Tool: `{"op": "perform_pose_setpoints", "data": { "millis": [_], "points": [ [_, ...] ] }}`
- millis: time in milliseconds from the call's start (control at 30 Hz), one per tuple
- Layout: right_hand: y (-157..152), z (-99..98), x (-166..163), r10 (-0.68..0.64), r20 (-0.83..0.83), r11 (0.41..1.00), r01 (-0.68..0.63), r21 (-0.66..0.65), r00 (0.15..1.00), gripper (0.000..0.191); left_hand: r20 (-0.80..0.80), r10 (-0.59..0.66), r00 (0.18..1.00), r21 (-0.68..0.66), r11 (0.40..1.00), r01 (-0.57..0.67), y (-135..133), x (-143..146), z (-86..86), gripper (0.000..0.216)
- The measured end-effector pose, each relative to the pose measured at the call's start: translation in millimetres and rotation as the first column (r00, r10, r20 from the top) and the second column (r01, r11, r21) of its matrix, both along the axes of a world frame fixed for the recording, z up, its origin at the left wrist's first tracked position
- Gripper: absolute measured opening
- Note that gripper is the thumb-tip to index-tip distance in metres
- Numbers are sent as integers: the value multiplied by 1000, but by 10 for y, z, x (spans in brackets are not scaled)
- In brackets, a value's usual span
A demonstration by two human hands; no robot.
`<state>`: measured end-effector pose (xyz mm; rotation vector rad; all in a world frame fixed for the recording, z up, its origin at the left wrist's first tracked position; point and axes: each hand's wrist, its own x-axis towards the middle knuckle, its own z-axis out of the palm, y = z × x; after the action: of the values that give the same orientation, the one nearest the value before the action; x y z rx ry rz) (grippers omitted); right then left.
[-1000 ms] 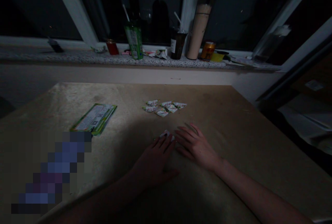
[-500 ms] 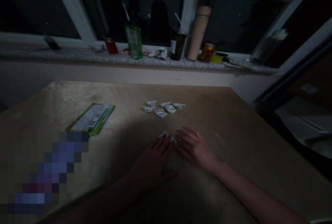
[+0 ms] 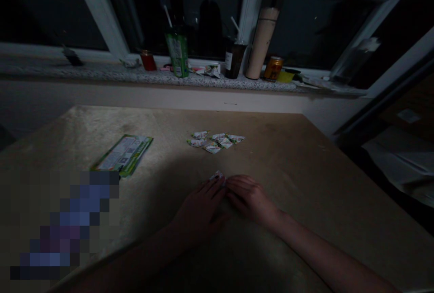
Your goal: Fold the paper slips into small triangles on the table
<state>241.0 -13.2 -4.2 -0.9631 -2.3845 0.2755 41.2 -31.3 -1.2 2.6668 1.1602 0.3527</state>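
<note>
A dim counter [image 3: 288,148] below a windowsill [image 3: 115,72] lined with drinks [image 3: 177,55]. Left hand [image 3: 201,206] flat, fingers slightly spread; right hand [image 3: 252,197] bunched, grip unclear. Green packet [image 3: 122,155] leftward; six folded wrappers [image 3: 224,143] beyond; single wrapper [image 3: 216,175] partly under left fingertips.

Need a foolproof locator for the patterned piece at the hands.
Start at the table below the windowsill and find the cluster of small patterned pieces. From there, come toward the camera to the piece at the left hand's fingertips. Unlike the others, it lies apart and is partly covered.
</note>
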Motion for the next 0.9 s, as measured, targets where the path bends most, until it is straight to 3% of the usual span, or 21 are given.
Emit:
{"op": "perform_pose_setpoints", "data": {
  "millis": [133, 200, 300, 367, 667, 900],
  "points": [
    [4, -31, 3, 14, 22, 999, -15, 45, 1000, 23, 140, 157, 978, -115, 983, -142, 111, -121, 11, 35],
    [4, -27, 5, 13, 50, 995, -18, 97, 999, 21, 184, 287, 940, -70, 958, -279, 203, -232, 28, 27],
    [-5, -11, -4, 3, 86, 990, -15, 140, 996, 21, 138, 395, 908, 12, 916, -401, 325, -382, 49, 28],
    [-18, -2, -17, 3, 104, 988, -19, 155, 995, 21, 95, 445, 891, -16, 895, -446, 369, -428, 61, 28],
    [52, 31, -230, 104, 207, 991, -120, 67, 973, 21, 60, 484, 873, -202, 863, -464, 401, -388, 146, 15],
    [51, -60, -308, 52, 142, 994, -64, 83, 988, 25, 59, 491, 869, -229, 854, -467, 408, -393, 166, 12]
  ]
}}
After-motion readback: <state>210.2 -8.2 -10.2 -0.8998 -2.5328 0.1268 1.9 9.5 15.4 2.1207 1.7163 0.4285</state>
